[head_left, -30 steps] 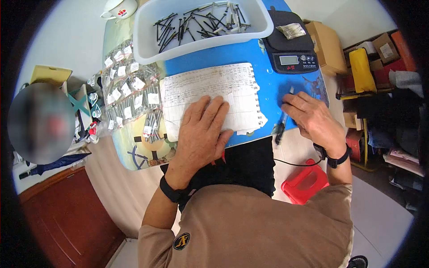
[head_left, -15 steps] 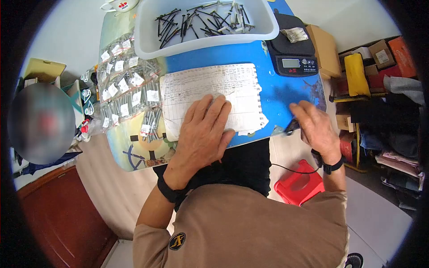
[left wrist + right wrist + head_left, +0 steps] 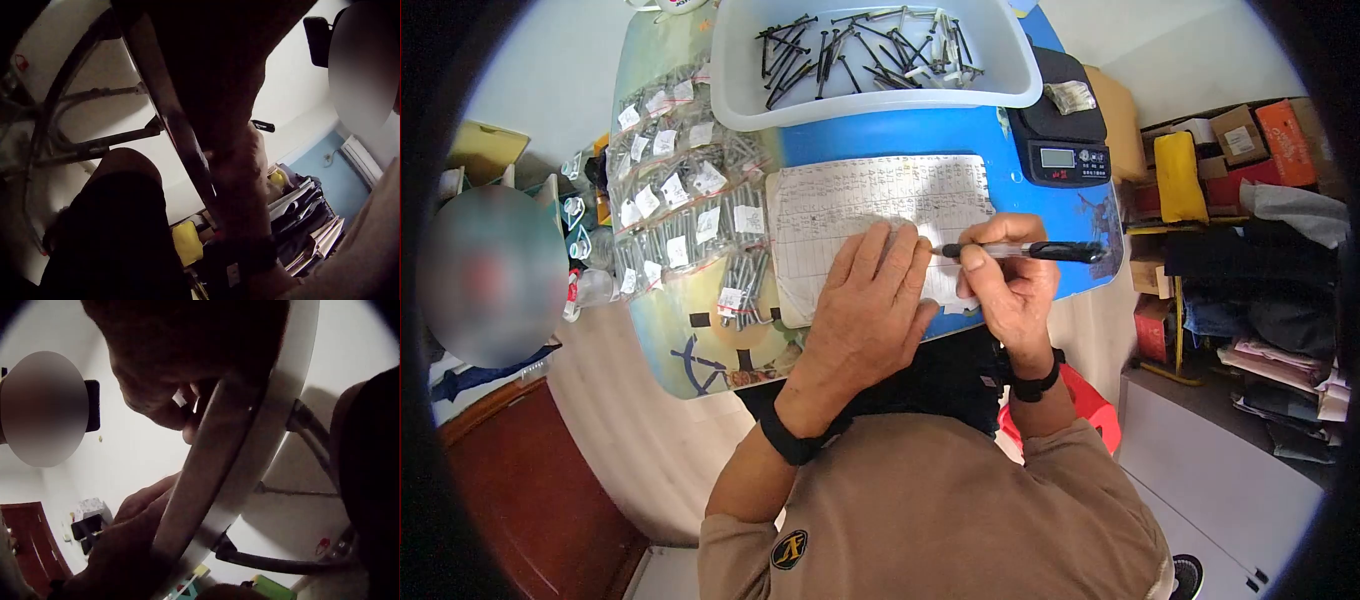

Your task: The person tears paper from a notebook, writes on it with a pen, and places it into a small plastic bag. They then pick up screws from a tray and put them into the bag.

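An open spiral notebook (image 3: 820, 190), its pages covered in handwritten rows, lies near the table's front edge in the head view. My left hand (image 3: 865, 295) rests flat on the lower page with fingers extended. Between thumb and fingers my right hand (image 3: 1012, 285) pinches a pen (image 3: 1068, 251) with a black end. The pen's tip points left over the page, right at the left fingertips. In the left wrist view the right hand (image 3: 240, 159) is dark, with the pen's black end (image 3: 263, 126) sticking out. The right wrist view shows the left hand (image 3: 140, 509) beyond the notebook's edge.
Behind the notebook stands a translucent tub (image 3: 880, 107) with many black screws (image 3: 785, 65) and some white pieces. Labelled bags of screws (image 3: 685, 225) line the left side. A black digital scale (image 3: 1065, 165) bearing a small packet (image 3: 1070, 97) is at the right.
My right hand has moved from the table's right edge leftward onto the notebook, turning the pen from upright to sideways. The left hand has stayed on the page.
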Action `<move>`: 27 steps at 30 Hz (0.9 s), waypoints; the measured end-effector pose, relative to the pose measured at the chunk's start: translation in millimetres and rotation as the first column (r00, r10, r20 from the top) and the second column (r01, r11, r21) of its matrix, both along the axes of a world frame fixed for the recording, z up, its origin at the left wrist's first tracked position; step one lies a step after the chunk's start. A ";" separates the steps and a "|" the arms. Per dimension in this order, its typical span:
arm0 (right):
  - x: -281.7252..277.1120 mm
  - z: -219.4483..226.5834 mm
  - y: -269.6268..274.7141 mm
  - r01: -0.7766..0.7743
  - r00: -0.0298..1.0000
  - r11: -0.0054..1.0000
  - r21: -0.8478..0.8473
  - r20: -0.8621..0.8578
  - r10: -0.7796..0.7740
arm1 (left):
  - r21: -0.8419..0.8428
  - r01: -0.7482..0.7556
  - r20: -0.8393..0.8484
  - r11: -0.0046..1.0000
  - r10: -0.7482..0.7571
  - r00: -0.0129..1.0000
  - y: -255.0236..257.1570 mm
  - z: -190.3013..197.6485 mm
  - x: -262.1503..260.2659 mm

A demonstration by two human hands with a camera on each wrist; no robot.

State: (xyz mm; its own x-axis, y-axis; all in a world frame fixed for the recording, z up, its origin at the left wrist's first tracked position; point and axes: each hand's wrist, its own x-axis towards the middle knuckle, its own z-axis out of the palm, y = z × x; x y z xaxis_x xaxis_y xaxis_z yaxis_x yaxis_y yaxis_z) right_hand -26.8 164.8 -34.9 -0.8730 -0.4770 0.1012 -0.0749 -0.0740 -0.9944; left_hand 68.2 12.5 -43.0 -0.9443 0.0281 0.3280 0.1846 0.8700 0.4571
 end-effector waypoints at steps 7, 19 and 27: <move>-11.2 -4.9 -3.4 -0.014 0.982 0.989 0.147 -0.182 0.041 | 0.025 0.007 0.001 1.000 -0.007 1.000 -0.8 -0.4 -1.5; -15.7 -3.5 -10.3 0.042 0.964 0.964 0.263 -0.264 0.030 | 0.062 -0.002 -0.034 0.998 0.005 0.999 0.4 -3.8 -2.2; -17.2 -7.0 -9.4 0.058 0.977 0.950 0.307 -0.215 0.010 | 0.046 -0.010 -0.033 0.999 0.011 0.999 1.6 -4.8 -1.6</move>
State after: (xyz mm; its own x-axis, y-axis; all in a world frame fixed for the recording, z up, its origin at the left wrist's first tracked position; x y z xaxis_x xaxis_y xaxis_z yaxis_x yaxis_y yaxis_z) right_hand -44.1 155.4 -42.0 -0.8594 -0.4933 0.1349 -0.2833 0.2395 -0.9286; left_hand 66.6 14.1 -47.8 -0.9328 0.0021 0.3603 0.1914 0.8502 0.4905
